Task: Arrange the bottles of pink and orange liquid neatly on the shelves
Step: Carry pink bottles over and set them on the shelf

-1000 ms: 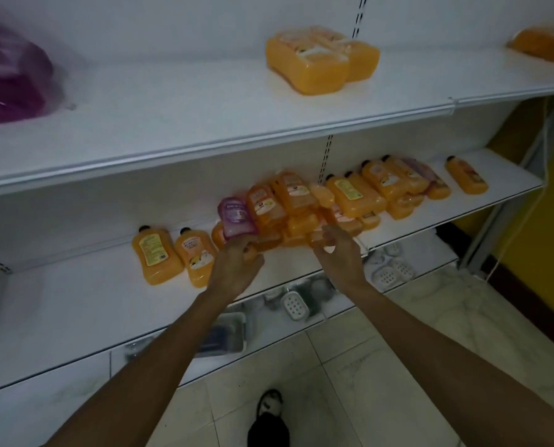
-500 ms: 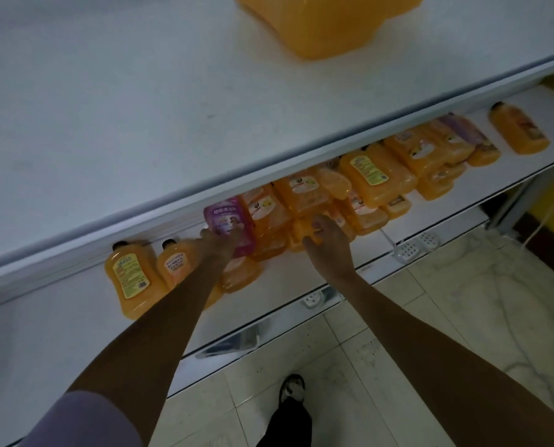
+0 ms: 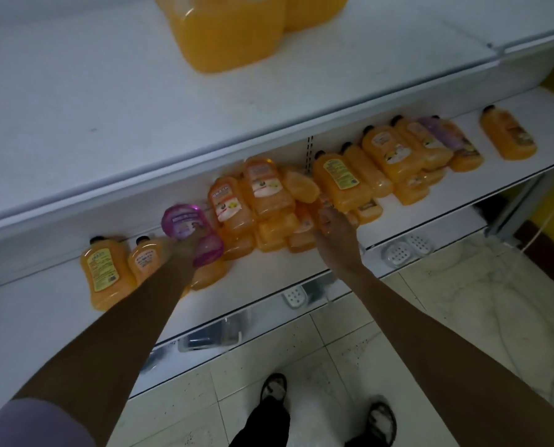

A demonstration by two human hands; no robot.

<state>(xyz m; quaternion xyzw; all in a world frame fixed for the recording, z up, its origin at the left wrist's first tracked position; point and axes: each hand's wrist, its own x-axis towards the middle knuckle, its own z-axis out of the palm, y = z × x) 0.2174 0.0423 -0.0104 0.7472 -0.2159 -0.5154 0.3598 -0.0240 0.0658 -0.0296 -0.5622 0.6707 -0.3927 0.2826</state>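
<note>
While gripping the pink bottle [image 3: 182,220] left of centre with the left hand [image 3: 185,250], lift clear of the orange bottle underneath [image 3: 208,273] and lay square beside the neat pair [image 3: 105,272] further left. Right hand [image 3: 337,237] buried in the centre-frame orange pile [image 3: 269,217]; grip there impossible to tell.

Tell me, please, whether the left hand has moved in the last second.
Yes. The left hand has gone deeper into the shelf: it was short of the pink bottle and now touches it.
</note>
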